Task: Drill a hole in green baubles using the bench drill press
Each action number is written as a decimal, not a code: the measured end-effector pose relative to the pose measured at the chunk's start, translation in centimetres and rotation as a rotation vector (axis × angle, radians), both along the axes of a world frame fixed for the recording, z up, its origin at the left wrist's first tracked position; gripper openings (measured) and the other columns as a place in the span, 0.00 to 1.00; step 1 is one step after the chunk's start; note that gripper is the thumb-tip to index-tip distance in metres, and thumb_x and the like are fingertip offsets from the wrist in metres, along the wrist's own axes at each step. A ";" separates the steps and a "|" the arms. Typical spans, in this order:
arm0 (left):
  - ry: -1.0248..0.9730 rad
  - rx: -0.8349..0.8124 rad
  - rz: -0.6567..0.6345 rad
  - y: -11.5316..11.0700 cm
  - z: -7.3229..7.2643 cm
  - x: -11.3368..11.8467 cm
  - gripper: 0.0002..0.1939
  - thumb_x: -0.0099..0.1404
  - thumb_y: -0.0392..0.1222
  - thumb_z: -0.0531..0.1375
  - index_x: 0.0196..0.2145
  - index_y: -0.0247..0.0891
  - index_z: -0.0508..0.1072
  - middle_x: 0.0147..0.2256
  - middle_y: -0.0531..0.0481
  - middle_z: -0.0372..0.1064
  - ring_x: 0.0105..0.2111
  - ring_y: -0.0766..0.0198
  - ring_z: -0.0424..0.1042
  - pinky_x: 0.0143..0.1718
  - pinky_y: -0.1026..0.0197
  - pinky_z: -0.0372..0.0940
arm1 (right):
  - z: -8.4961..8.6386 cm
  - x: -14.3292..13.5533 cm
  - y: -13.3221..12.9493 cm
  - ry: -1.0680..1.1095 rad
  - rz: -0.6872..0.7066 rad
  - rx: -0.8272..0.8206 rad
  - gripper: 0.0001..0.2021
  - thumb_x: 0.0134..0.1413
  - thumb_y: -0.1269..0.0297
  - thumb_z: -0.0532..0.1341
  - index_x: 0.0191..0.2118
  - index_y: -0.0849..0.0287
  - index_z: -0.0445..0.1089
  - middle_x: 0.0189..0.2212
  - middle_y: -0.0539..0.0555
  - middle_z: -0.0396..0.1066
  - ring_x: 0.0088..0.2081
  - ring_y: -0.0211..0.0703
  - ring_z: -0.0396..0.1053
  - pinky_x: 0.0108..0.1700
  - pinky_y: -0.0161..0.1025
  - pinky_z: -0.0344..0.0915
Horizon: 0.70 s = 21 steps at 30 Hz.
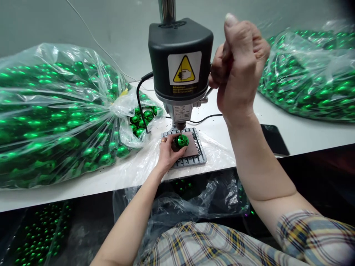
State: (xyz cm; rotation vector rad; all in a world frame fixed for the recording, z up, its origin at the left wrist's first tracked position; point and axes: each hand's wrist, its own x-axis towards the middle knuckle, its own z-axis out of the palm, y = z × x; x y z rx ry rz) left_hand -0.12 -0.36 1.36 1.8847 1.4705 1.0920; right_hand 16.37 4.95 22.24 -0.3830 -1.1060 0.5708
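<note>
Pale wall (119, 33), white tabletop (97, 184); left hand (168, 152) around a green ball (183, 141), right hand (242, 64) tight on a lever (210, 92)

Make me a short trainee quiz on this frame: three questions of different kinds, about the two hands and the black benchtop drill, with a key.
1. What do the fingers of the left hand hold beneath the drill bit?
A) a clear plastic bag
B) a shiny green ball
C) a coil of white cable

2. True or false: the right hand is raised beside the black drill housing, higher in the picture than the left hand.

3. Fill in the colour: the triangle on the white warning label of the housing is ____.

Key: 1 B; 2 true; 3 yellow.
</note>
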 end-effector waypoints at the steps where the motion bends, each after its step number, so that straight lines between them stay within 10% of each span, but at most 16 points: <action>1: 0.030 0.004 0.010 0.0 0.1 0.2 0.29 0.55 0.42 0.72 0.55 0.44 0.74 0.43 0.46 0.72 0.45 0.52 0.72 0.49 0.51 0.68 | 0.0 -0.1 0.0 0.014 -0.004 -0.009 0.23 0.61 0.60 0.63 0.21 0.52 0.50 0.13 0.42 0.46 0.14 0.32 0.41 0.13 0.37 0.41; 21: -0.105 -0.021 -0.001 0.2 -0.9 0.4 0.32 0.56 0.47 0.75 0.57 0.44 0.75 0.50 0.42 0.74 0.53 0.49 0.72 0.57 0.47 0.68 | 0.2 -0.1 -0.2 0.043 0.054 0.050 0.21 0.67 0.70 0.56 0.21 0.51 0.54 0.12 0.41 0.47 0.13 0.32 0.43 0.13 0.38 0.42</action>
